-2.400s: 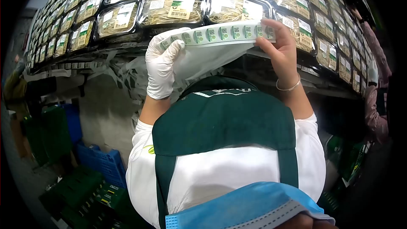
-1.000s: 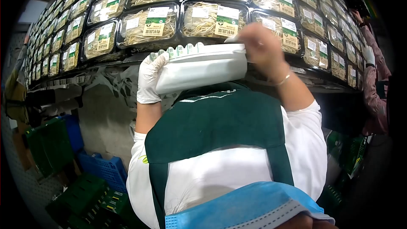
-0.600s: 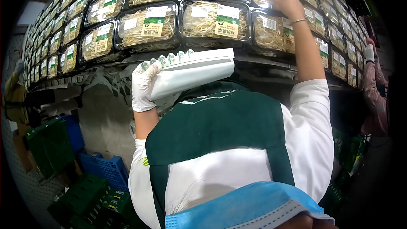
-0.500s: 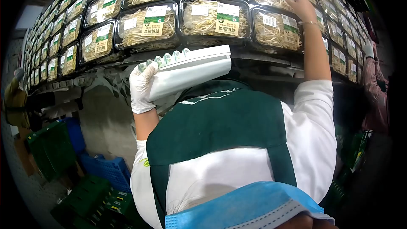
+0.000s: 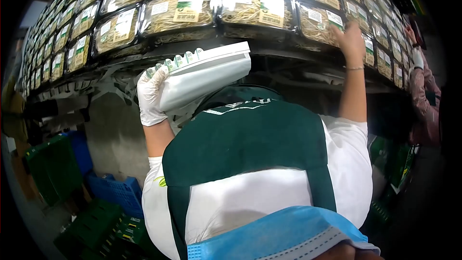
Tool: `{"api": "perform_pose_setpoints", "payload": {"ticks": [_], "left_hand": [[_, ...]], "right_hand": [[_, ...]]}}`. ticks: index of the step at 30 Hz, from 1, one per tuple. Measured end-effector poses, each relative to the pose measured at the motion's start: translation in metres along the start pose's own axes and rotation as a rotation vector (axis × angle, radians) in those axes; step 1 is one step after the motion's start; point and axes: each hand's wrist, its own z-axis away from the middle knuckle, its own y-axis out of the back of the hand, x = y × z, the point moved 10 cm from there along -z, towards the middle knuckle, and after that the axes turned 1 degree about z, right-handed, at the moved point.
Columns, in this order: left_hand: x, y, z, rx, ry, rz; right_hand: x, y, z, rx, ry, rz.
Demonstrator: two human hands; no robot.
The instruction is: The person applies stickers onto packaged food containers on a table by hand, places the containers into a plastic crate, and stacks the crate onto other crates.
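Note:
My gloved left hand (image 5: 152, 95) is closed on a white label sheet (image 5: 207, 74), held in front of my apron. Several green-and-white stickers (image 5: 179, 60) curl up along the sheet's upper edge. My bare right hand (image 5: 351, 41), somewhat blurred, is over the right side of a front-row tray of bean sprouts (image 5: 315, 24). Its thumb and fingers look apart, with nothing visible between them. That tray carries a white label and a green-and-cream label. Beside it, another film-covered sprout tray (image 5: 257, 9) bears similar labels.
Rows of packed sprout trays (image 5: 180, 12) cover the table ahead. On the floor at lower left are green crates (image 5: 91, 224) and a blue crate (image 5: 115, 195). A co-worker's pink sleeve (image 5: 421, 96) shows at the right; another person (image 5: 12, 110) stands at the far left.
My right hand has come back toward me, from the second row to the front-row tray. My left hand and the label sheet have shifted slightly left in view.

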Motion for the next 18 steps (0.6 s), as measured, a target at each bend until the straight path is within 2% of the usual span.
{"api": "perform_pose_setpoints", "payload": {"ticks": [2, 3, 4, 6, 7, 8, 10, 14, 16, 18], "left_hand": [[0.0, 0.01, 0.01, 0.096, 0.071, -0.039], [-0.001, 0.023, 0.01, 0.07, 0.035, -0.052], [-0.002, 0.035, 0.011, 0.048, 0.026, -0.049], [0.006, 0.04, 0.018, 0.038, -0.009, -0.094], [0.008, 0.043, 0.023, 0.047, -0.014, -0.089], [0.013, 0.049, 0.029, 0.097, -0.015, -0.078], [0.021, 0.064, 0.041, 0.149, -0.024, -0.066], [0.025, 0.085, 0.06, 0.198, 0.007, -0.036], [0.03, 0.104, 0.066, 0.234, -0.059, -0.082], [0.028, 0.115, 0.068, 0.256, -0.095, 0.003]], "right_hand": [[-0.02, 0.006, 0.004, 0.033, 0.119, -0.481], [-0.059, 0.012, 0.016, -0.032, 0.22, -0.798], [-0.098, 0.005, 0.029, -0.261, 0.217, -0.978], [-0.166, 0.014, 0.054, -0.317, 0.296, -1.142], [-0.188, 0.007, 0.052, -0.31, 0.362, -1.137], [-0.206, 0.001, 0.043, -0.193, 0.483, -1.102], [-0.23, -0.004, 0.043, -0.022, 0.558, -0.753], [-0.239, -0.004, 0.053, 0.145, 0.558, -0.226], [-0.208, -0.004, 0.021, 0.038, 0.413, -0.059], [-0.194, -0.013, -0.015, -0.213, 0.375, -0.317]]}}
